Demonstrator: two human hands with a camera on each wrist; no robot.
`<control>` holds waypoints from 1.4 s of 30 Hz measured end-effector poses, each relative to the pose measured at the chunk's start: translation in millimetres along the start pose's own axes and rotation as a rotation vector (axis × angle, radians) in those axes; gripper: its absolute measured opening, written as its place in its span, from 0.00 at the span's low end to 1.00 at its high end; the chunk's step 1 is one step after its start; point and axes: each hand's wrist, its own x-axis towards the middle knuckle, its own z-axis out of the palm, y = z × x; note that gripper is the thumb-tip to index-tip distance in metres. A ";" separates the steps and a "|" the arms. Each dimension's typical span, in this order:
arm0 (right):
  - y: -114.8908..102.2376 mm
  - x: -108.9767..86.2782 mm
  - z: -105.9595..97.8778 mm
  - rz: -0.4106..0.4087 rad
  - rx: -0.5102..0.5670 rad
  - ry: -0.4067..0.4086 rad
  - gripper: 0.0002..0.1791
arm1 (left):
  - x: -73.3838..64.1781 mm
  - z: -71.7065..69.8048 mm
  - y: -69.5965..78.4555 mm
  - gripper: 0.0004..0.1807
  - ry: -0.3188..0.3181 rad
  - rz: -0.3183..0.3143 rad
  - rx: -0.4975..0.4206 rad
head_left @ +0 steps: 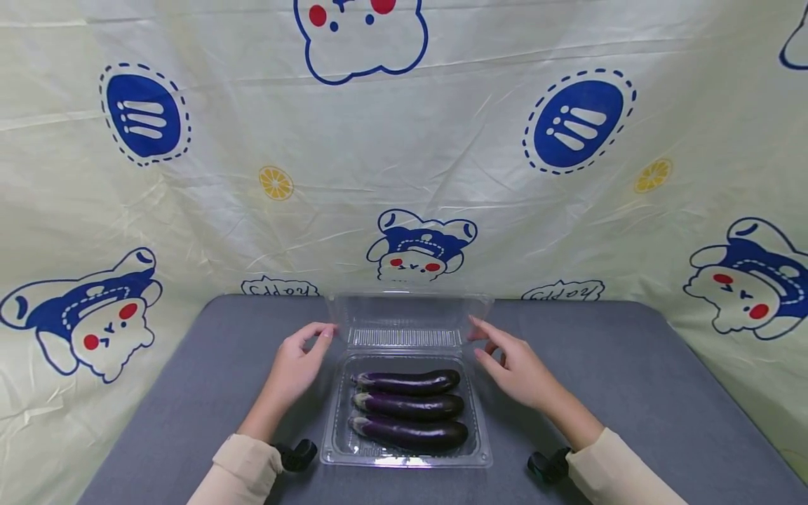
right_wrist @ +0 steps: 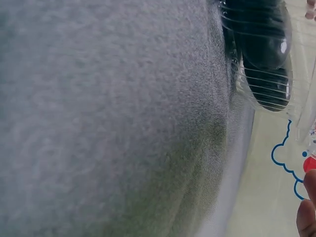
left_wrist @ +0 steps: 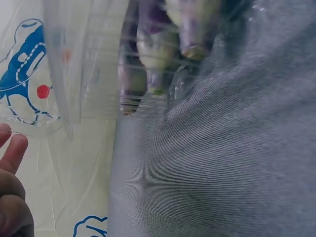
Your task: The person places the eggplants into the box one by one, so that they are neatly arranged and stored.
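A clear plastic clamshell container stands on the table with its lid raised at the back. Three dark purple eggplants lie side by side in its base, stem ends to the left. My left hand pinches the left edge of the lid, thumb and forefinger close together. At the lid's right edge, my right hand touches it with the forefinger while the thumb stays apart. The left wrist view catches the eggplants' pale stem ends through the ribbed plastic; their rounded dark ends appear in the right wrist view.
A grey cloth covers the table, which extends to both sides of the container. Behind its far edge hangs a pale curtain with blue cartoon prints. Black wrist straps sit close to the container's front corners.
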 end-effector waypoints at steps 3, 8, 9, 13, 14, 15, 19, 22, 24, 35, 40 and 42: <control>-2.7 -4.9 -1.9 0.010 -0.025 -0.027 0.31 | -5.7 -1.8 0.5 0.19 -0.029 -0.016 -0.030; -5.6 -12.3 -4.7 0.005 -0.098 -0.052 0.28 | -13.5 -3.5 3.5 0.25 -0.057 -0.037 -0.036; -6.4 -14.0 -5.3 0.004 -0.114 -0.049 0.26 | -15.1 -3.6 4.3 0.25 -0.061 -0.027 -0.030; -9.2 -21.0 -7.5 0.015 -0.180 -0.045 0.14 | -22.1 -4.5 6.2 0.24 -0.057 0.034 0.022; -9.9 -22.6 -8.2 0.015 -0.192 -0.048 0.14 | -24.0 -4.9 6.5 0.23 -0.056 0.051 0.031; -10.5 -23.9 -8.9 0.015 -0.199 -0.052 0.15 | -26.0 -5.6 6.7 0.23 -0.055 0.065 0.040; -12.9 -30.4 -12.4 -0.002 -0.220 -0.071 0.21 | -34.4 -8.4 6.7 0.23 -0.063 0.095 0.041; -14.4 -36.4 -14.1 -0.036 -0.237 -0.068 0.23 | -41.9 -10.8 6.7 0.22 -0.080 0.103 0.052; -15.3 -39.9 -14.4 -0.062 -0.244 -0.056 0.22 | -46.7 -12.3 6.7 0.21 -0.090 0.110 0.068; -20.1 -58.8 -14.9 -0.061 -0.248 -0.077 0.24 | -70.0 -20.3 1.7 0.15 -0.137 0.194 0.088; -25.5 -67.8 -11.9 -0.052 -0.189 -0.082 0.19 | -81.8 -17.1 -3.9 0.16 -0.169 0.214 0.074; -27.5 -71.3 -9.5 -0.031 -0.170 -0.088 0.16 | -85.6 -15.8 -6.6 0.18 -0.173 0.225 0.081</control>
